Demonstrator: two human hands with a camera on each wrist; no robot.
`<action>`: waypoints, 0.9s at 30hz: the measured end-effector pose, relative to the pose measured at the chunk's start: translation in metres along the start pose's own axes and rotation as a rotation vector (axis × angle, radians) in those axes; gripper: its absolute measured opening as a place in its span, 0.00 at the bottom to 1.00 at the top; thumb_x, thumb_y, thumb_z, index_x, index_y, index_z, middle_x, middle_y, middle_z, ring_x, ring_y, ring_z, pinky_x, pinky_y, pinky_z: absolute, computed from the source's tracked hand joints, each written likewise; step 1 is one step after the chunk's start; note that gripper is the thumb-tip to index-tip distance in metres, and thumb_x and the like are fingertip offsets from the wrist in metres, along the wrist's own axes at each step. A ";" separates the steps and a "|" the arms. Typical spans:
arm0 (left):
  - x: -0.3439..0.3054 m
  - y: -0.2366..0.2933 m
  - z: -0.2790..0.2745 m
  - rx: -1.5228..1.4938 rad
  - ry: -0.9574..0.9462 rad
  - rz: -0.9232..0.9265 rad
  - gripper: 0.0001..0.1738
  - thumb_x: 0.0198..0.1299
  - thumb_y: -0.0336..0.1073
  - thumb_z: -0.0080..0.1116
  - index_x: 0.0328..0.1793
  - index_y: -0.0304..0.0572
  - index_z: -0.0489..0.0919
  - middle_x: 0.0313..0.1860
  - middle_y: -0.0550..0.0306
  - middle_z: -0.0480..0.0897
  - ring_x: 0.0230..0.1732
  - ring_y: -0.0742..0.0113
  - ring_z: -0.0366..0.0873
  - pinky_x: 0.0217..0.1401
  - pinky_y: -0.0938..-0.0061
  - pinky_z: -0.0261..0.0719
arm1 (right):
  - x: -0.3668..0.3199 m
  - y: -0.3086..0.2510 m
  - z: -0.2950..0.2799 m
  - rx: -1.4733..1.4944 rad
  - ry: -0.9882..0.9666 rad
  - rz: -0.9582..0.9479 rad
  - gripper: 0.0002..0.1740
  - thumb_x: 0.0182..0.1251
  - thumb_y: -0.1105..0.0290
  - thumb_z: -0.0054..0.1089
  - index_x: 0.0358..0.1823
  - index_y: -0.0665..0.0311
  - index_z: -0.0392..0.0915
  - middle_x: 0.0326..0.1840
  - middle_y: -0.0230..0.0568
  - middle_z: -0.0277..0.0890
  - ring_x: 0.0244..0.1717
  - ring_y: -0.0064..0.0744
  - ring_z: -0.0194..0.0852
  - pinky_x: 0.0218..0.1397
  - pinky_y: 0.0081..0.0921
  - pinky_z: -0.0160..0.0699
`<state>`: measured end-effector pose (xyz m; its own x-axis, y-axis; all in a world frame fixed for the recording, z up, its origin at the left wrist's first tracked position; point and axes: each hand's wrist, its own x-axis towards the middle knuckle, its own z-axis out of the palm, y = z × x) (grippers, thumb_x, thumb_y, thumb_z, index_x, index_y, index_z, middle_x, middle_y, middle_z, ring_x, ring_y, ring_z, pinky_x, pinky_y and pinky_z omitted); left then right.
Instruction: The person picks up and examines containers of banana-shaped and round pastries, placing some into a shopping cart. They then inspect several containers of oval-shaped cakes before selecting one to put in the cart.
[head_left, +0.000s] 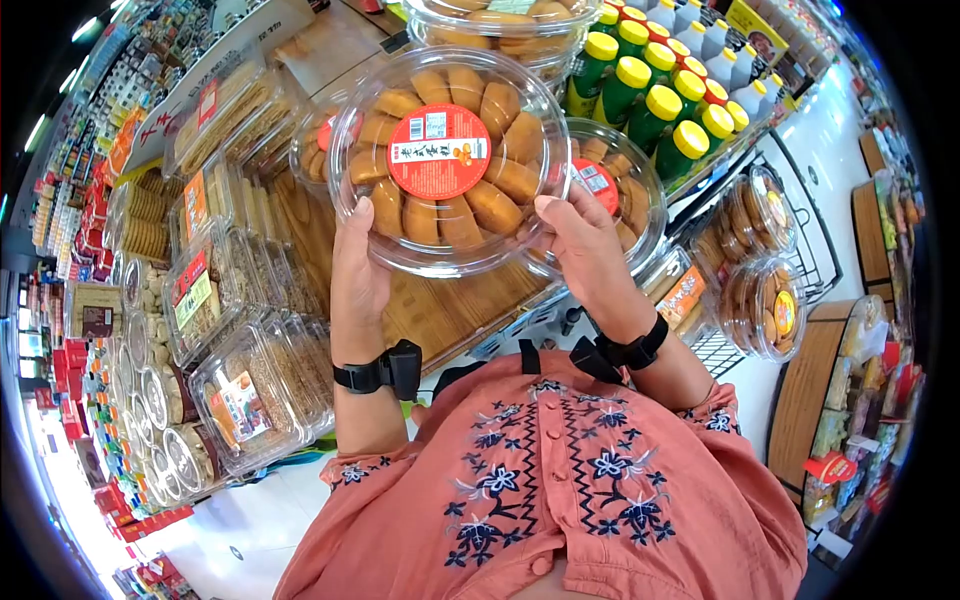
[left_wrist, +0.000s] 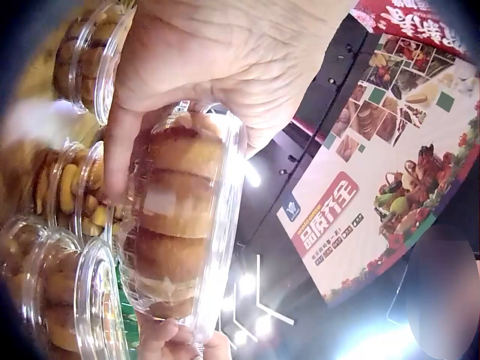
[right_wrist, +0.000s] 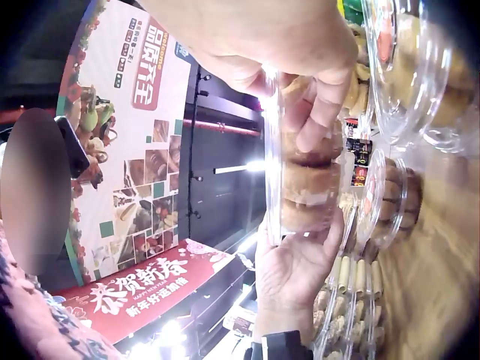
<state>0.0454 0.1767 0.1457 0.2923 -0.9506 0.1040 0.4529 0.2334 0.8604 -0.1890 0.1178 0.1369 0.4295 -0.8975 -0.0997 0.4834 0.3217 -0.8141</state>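
Holding up a round clear tub of pastries (head_left: 445, 160) between both hands, well above the wooden counter (head_left: 440, 312) and not resting on anything. Gripping it at the left rim with the left hand (head_left: 358, 268), palm against the wall and fingers wrapped round the back, thumb pressed along the edge in the left wrist view. Same deal on the opposite side with the right hand (head_left: 585, 242): curled onto the right rim, thumb over the lid's edge, fingers hooked behind as seen from the right wrist. So both closed round the one tub, sharing it about evenly, neither one nearer than the other. No real long axis to talk about, being round. Lid face with its red label (head_left: 438, 150) turned up toward the head camera, sitting dead centre between the hands, straight out in front of the chest. Just behind it, toward the counter's far right edge, another tub (head_left: 632, 195) of the same sort, partly covered by the right hand. Past that, green bottles (head_left: 640, 105) with yellow caps at the far right corner. Down the counter's left edge, stacks of rectangular biscuit boxes (head_left: 265, 380). Can't tell whether the lid is sealed.
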 end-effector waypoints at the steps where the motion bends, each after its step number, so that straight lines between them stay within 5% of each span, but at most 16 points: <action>1: -0.001 0.001 -0.002 -0.006 0.010 0.003 0.31 0.78 0.42 0.45 0.83 0.41 0.57 0.77 0.51 0.68 0.75 0.58 0.68 0.78 0.58 0.67 | 0.002 0.002 0.002 -0.006 -0.008 0.010 0.12 0.76 0.70 0.52 0.55 0.66 0.74 0.45 0.35 0.80 0.41 0.29 0.83 0.50 0.35 0.87; 14: -0.007 0.002 -0.017 0.001 0.118 0.060 0.29 0.77 0.47 0.46 0.77 0.38 0.64 0.72 0.49 0.73 0.72 0.57 0.72 0.75 0.58 0.70 | 0.022 0.021 0.029 0.006 -0.049 0.010 0.15 0.76 0.68 0.52 0.58 0.67 0.74 0.51 0.38 0.80 0.45 0.29 0.83 0.54 0.37 0.87; 20: -0.011 -0.009 -0.028 0.041 0.198 0.075 0.28 0.78 0.46 0.45 0.77 0.41 0.64 0.71 0.50 0.75 0.71 0.55 0.74 0.73 0.54 0.73 | 0.035 0.023 0.045 0.000 -0.039 0.017 0.11 0.76 0.67 0.54 0.50 0.68 0.74 0.40 0.38 0.81 0.37 0.29 0.83 0.47 0.34 0.89; 27: 0.002 -0.009 -0.061 -0.078 0.344 0.089 0.25 0.77 0.46 0.45 0.72 0.42 0.70 0.68 0.50 0.78 0.66 0.54 0.79 0.68 0.51 0.78 | 0.060 0.046 0.060 -0.081 -0.157 0.006 0.13 0.76 0.63 0.57 0.48 0.68 0.72 0.44 0.40 0.78 0.42 0.29 0.81 0.49 0.31 0.87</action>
<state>0.0934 0.1851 0.1080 0.5934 -0.8048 -0.0087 0.4721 0.3393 0.8136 -0.0954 0.0971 0.1276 0.5488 -0.8357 -0.0194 0.4203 0.2959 -0.8578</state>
